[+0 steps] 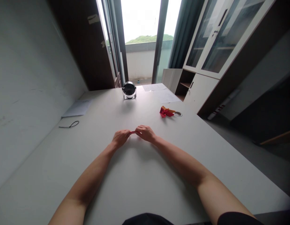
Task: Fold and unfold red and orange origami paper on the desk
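A thin red strip, apparently folded paper [133, 132], spans the short gap between my two hands, just above or on the white table [140, 175]. My left hand [121, 137] is closed on its left end. On the other end, my right hand [145, 133] is closed with its fingers bent over the strip. Most of the strip is hidden by the fingers. Beyond my right hand lie red and orange folded paper pieces [166, 112], touching or close beside a white ring [178, 114] that looks like a tape roll.
A round black-faced device on a metal stand [129, 90] stands near the table's far edge. Paper sheets [169, 96] lie at the far right, and more paper [76, 108] at the left by the wall. A black looped cord [71, 125] is nearer. Cabinets [206, 62] stand beyond the right edge.
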